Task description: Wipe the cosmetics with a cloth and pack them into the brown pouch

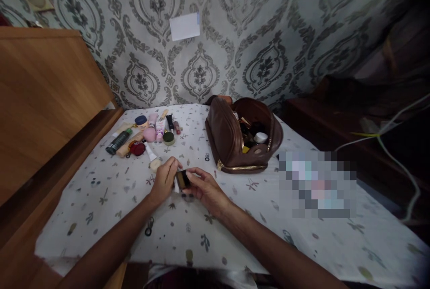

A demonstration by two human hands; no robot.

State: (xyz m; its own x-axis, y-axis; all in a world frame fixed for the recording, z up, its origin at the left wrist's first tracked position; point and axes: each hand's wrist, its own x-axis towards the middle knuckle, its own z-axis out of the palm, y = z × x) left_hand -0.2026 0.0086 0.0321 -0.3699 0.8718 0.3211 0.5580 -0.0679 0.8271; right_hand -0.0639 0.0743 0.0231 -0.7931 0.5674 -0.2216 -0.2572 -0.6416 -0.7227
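My right hand (208, 189) pinches a small dark case (183, 179) between thumb and fingers; one face of it looks brownish gold. My left hand (165, 180) is closed against the case's left side, its fingertips partly hidden. Under those fingers shows a small white piece (176, 186), perhaps tissue, too blurred to name surely. Just beyond the left hand lie a white tube (150, 152) and a round cream-coloured item (155, 165). A brown leather cosmetic bag (225, 134) stands unzipped to the right, with a white-lidded jar (260, 137) among dark items inside.
At the back left, cosmetics are grouped: a dark green bottle (119, 141), a red jar (137, 148), a pink sponge (149, 134), a black tube (169, 123) and several others. A patterned white cloth (188, 235) covers the table. A wooden panel (47, 101) borders the left; a blurred-out object (317, 186) lies right.
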